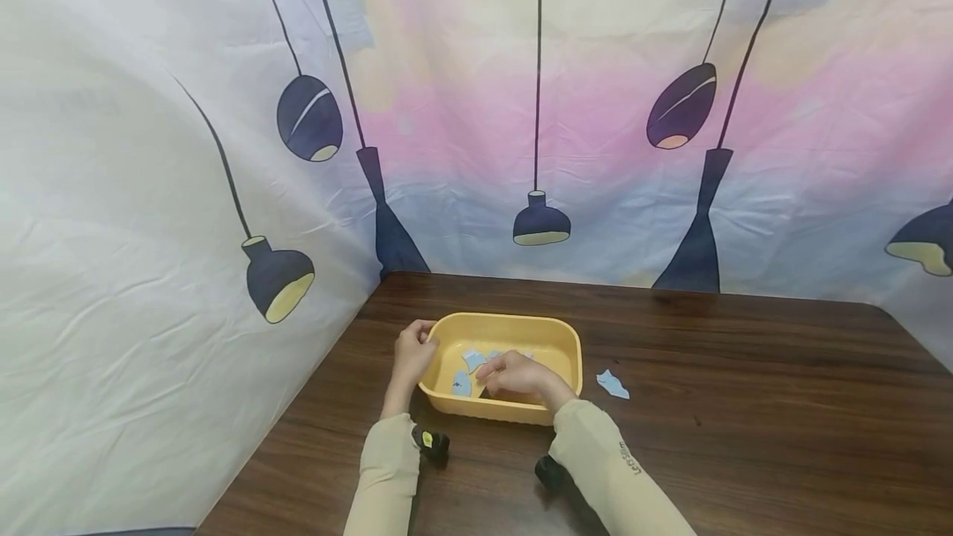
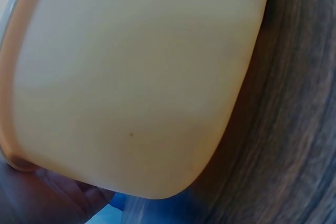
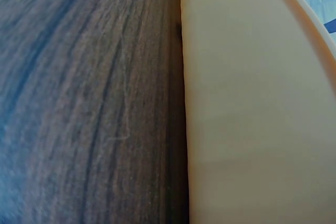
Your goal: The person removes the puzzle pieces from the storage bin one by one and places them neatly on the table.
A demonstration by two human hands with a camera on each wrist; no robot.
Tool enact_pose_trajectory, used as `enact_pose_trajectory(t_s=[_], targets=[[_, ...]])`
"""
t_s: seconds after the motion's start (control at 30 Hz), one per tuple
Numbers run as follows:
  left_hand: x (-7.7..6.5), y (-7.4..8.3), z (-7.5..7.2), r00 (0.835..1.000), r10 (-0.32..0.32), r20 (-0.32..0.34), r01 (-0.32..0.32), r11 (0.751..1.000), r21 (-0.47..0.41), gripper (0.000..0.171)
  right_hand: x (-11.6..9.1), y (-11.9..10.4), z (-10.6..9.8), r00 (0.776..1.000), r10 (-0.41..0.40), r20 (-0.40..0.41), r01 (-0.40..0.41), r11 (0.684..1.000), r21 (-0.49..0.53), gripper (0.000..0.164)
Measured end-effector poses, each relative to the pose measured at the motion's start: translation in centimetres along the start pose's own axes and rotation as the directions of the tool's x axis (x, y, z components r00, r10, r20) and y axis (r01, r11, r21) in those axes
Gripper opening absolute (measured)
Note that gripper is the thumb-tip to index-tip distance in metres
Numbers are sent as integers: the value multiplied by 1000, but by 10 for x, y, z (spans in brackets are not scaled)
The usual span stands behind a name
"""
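Note:
A yellow plastic basin [image 1: 560, 337] sits on the table, with several torn light-blue paper scraps [image 1: 462, 385] on its floor. At its left end my left hand [image 1: 411, 351] grips the rim; in the left wrist view that hand [image 2: 58, 198] shows at the basin's corner, below the wall [image 2: 131, 77]. My right hand [image 1: 521, 375] reaches over the near rim into the basin, its fingers pointing left among the scraps. I cannot tell whether it pinches one. The right wrist view shows only the basin's outer wall [image 3: 252, 103] and wood, not the hand.
One blue paper scrap [image 1: 613, 384] lies on the dark wooden table [image 1: 744, 404], just right of the basin. Printed cloth [image 1: 462, 106] hangs behind the table's far edge and along its left side. Black wrist devices [image 1: 433, 446] are strapped over both sleeves.

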State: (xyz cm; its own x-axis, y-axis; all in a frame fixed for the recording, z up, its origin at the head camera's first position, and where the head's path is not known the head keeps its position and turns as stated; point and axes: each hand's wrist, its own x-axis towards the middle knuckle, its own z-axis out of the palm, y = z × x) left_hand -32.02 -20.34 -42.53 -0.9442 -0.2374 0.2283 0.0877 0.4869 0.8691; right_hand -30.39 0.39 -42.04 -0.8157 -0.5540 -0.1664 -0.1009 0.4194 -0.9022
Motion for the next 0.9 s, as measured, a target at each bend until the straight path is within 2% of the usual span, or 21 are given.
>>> enact_pose_trajectory(t_s=[0.2, 0.5, 0.77, 0.9], targets=[[1, 0, 0, 1000, -9, 11, 9, 1000, -1, 32, 0, 0, 0, 1000, -6, 1, 6, 999, -36, 23], [1, 0, 1, 1000, -16, 13, 16, 1000, 0, 30, 1, 2, -1, 1000, 4, 11, -4, 999, 42, 19], [1, 0, 1, 1000, -5, 8, 5, 1000, 10, 30, 0, 2, -1, 994, -69, 84, 67, 997, 25, 20], [1, 0, 0, 1000, -3, 11, 2, 1000, 9, 30, -1, 1, -1, 994, -82, 73, 80, 997, 21, 22]])
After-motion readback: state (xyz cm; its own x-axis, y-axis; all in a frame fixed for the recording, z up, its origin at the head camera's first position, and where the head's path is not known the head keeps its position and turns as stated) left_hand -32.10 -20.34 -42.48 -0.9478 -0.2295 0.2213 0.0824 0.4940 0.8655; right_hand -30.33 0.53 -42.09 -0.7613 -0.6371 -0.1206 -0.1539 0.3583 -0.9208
